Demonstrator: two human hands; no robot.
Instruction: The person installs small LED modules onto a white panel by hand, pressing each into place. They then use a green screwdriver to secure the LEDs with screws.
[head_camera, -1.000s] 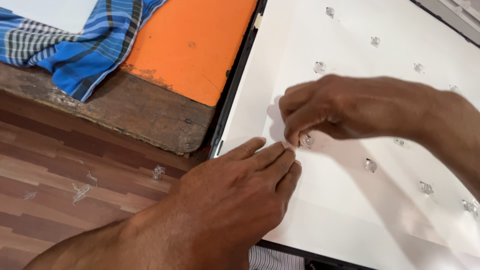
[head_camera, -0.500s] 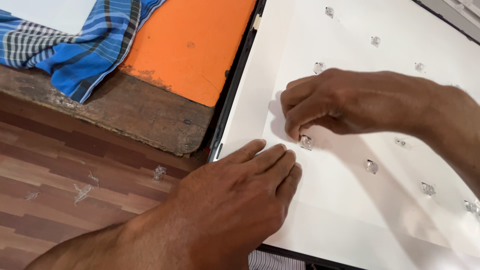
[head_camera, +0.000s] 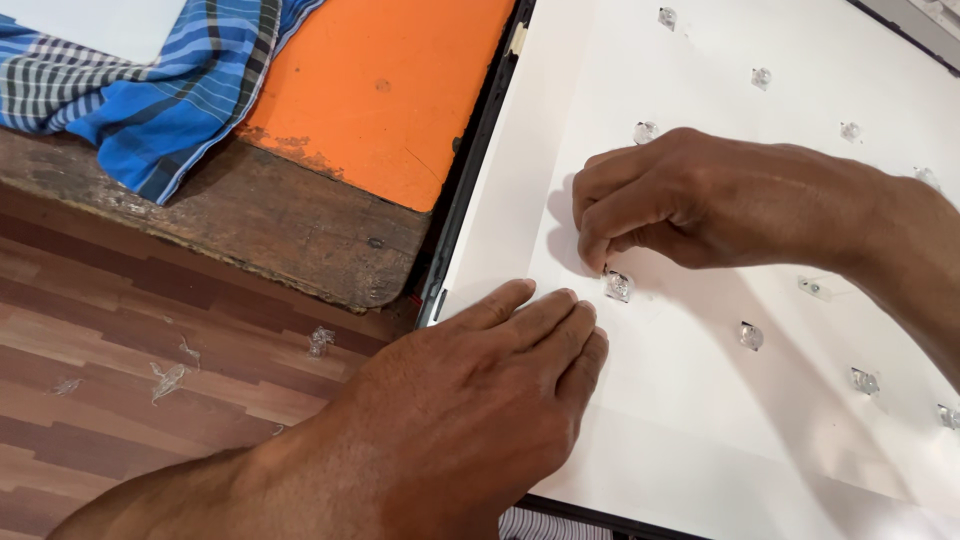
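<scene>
Small clear plastic lens cap sits on the large white reflector sheet, low and left of the sheet's centre. Right hand curled above it at 12 o'clock, thumb and forefinger tips pinched down at the cap's top-left edge — whether they actually clamp it, cannot tell; contact is hidden by the knuckles. Left hand lies flat, fingers together, pressing the sheet, fingertips just beside the cap at 8 o'clock. More clear caps dot the sheet toward 3 o'clock — some cut off at the frame edge. Black frame edge borders the sheet at 9 o'clock; beyond it an orange board, blue checked cloth, worn wooden plank.
</scene>
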